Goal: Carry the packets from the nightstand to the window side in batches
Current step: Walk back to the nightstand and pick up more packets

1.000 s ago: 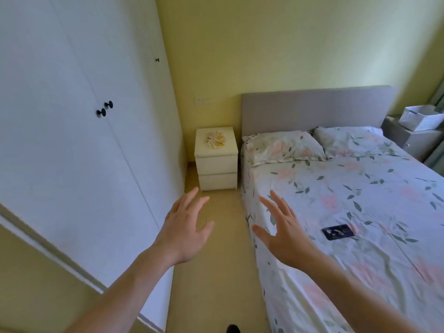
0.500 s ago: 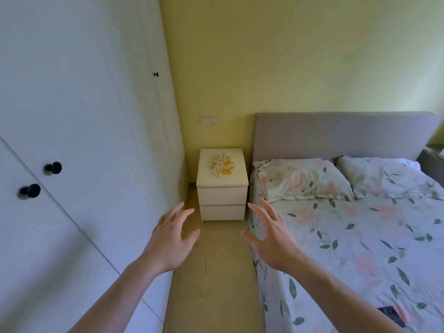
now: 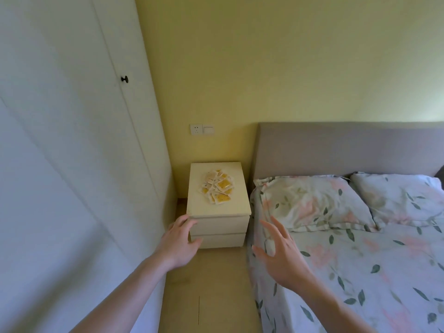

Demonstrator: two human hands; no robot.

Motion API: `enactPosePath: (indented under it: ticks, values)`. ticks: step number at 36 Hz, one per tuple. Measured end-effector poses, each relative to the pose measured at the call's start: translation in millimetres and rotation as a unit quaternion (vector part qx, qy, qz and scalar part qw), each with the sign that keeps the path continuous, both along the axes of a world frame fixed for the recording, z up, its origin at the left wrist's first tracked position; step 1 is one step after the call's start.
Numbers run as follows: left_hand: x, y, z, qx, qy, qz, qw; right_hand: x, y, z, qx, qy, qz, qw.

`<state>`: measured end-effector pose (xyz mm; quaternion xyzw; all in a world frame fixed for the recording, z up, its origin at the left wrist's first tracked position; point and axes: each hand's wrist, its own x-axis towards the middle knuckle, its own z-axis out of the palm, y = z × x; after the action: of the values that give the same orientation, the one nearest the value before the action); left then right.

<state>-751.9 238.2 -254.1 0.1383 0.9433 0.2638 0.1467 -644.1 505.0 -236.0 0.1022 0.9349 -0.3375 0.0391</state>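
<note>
Your packets [image 3: 217, 186] lie in a loose heap on top of the nightstand [image 3: 217, 210], toward its back half and a little right of centre; they are small pale squares with yellow faces, overlapping one another, and none of them is in your grasp. The nightstand is a cream two-drawer unit standing on the floor between the wardrobe and the bed, its back against the yellow wall [image 3: 288, 68].

Your left hand [image 3: 179, 243] reaches out in front of the nightstand's near left corner, fingers relaxed and slightly spread, holding nothing; whether the fingertips touch the drawer front you cannot tell from this view. Your right hand [image 3: 282, 255] is raised over the near edge of the bed, fingers straight and fanned apart, also holding nothing.

To your left runs the white wardrobe [image 3: 72, 140] with one dark knob [image 3: 125, 79] on its door. On the wall above the nightstand sit a socket and a switch [image 3: 201, 129] side by side. To your right the bed [image 3: 360, 272] carries a floral sheet, two matching pillows [image 3: 312, 203] against a grey headboard [image 3: 336, 150]. A tan floor [image 3: 204, 296] strip runs between wardrobe and bed.
</note>
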Motion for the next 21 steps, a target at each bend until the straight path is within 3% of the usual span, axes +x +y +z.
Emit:
enactPosePath:
  ticks: [7, 21]
  values:
    - [-136.5, 40.1, -29.3, -0.021, -0.012, -0.023, 0.999, -118.3, 41.7, -24.8, -0.004, -0.03, -0.018, 0.999]
    - [-355.7, 100.6, -86.9, -0.035, -0.076, 0.039, 0.996, -383.1, 109.6, -84.5, 0.005, -0.111, 0.041, 0.993]
